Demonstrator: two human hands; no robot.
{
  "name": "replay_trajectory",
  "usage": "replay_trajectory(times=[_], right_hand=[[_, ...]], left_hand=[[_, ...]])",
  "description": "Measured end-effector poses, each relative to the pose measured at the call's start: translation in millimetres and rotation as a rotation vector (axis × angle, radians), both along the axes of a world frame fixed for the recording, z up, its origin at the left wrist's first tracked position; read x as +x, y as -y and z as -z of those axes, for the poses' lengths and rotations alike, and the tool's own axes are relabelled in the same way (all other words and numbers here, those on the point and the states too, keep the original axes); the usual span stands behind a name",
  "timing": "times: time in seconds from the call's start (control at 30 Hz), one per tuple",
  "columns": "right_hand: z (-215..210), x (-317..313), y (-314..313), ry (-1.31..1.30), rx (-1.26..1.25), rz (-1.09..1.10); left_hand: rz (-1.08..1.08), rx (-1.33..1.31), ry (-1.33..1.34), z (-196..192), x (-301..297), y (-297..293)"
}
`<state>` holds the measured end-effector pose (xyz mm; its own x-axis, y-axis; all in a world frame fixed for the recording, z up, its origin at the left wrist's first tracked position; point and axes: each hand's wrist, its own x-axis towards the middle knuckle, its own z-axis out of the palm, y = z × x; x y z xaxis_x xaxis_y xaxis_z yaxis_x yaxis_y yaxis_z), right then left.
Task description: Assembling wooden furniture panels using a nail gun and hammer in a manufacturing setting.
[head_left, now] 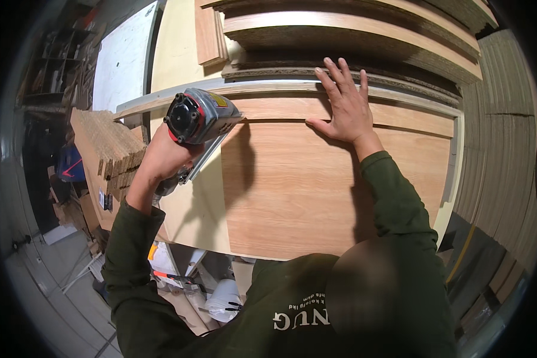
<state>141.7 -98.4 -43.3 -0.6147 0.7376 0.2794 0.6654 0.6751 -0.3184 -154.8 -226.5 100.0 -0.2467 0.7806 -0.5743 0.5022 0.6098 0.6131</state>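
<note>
Fingers of the left hand point(164, 158) wrap tight around the grey power saw point(198, 116) at the wood-grain panel point(292, 191)'s left edge, while the right hand point(343, 104) lies flat with fingers spread; it should likely keep pressing well clear of the cut.

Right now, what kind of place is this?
Probably a woodworking shop. The left hand holds a power tool, the right hand presses a wood panel, and boards are stacked behind.
</note>
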Motion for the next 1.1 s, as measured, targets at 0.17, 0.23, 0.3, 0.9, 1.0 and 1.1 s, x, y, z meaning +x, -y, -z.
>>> replay_trajectory(times=[0.17,0.23,0.3,0.9,1.0,1.1], right_hand=[[3.3,0.8,-0.2,-0.027,-0.010,-0.015],[3.4,0.5,-0.2,-0.031,-0.010,-0.017],[2.8,0.6,-0.2,-0.026,-0.001,-0.015],[-3.4,1.9,-2.8,0.017,0.006,-0.006],[-12.7,-4.2,1.4,0.057,-0.043,-0.009],[-7.2,-3.0,-0.1,0.055,-0.035,-0.017]], left_hand=[[0.045,0.006,0.009,7.3,4.5,-6.1],[0.043,-0.022,-0.027,5.3,7.4,-7.5],[0.072,-0.045,-0.040,8.2,2.9,-8.9],[0.250,-0.125,-0.230,-11.8,15.6,-34.4],[0.234,-0.110,-0.268,-6.2,5.6,-17.1],[-0.021,0.022,-0.175,2.3,-5.4,33.7]])
